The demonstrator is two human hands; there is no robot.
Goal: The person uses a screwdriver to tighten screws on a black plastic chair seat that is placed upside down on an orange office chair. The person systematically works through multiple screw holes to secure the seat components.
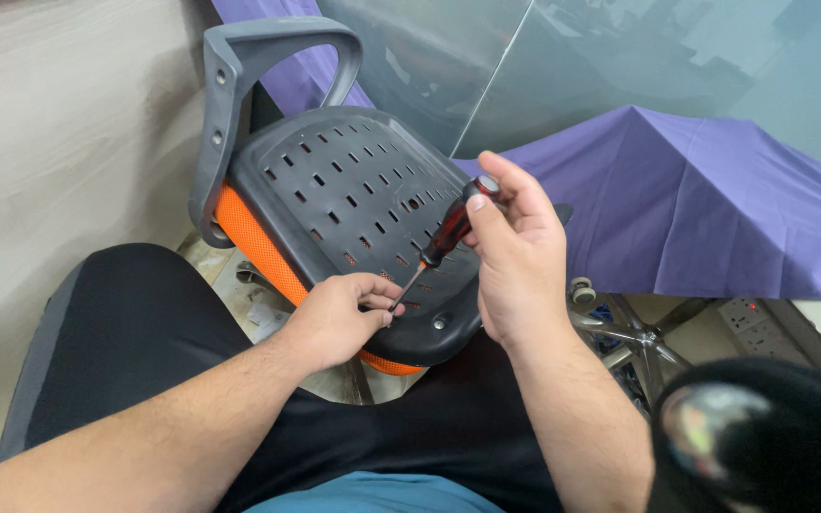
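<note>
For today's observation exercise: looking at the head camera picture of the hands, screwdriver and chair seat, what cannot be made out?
Head view:
- The screwdriver tip and any screw: hidden by the left hand fingers.
- The chair seat near edge: covered by both hands.
- The right hand palm: faces away.
- The wheeled base: partly hidden behind the right forearm and a blurred dark object.
- The blurred dark object itself: too blurred to identify.

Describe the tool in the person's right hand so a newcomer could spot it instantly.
Find the dark perforated chair seat underside resting on the person's lap. Above its near edge, the right hand holds a screwdriver, its tip by the left hand. Its dark red translucent handle stands out.
</note>
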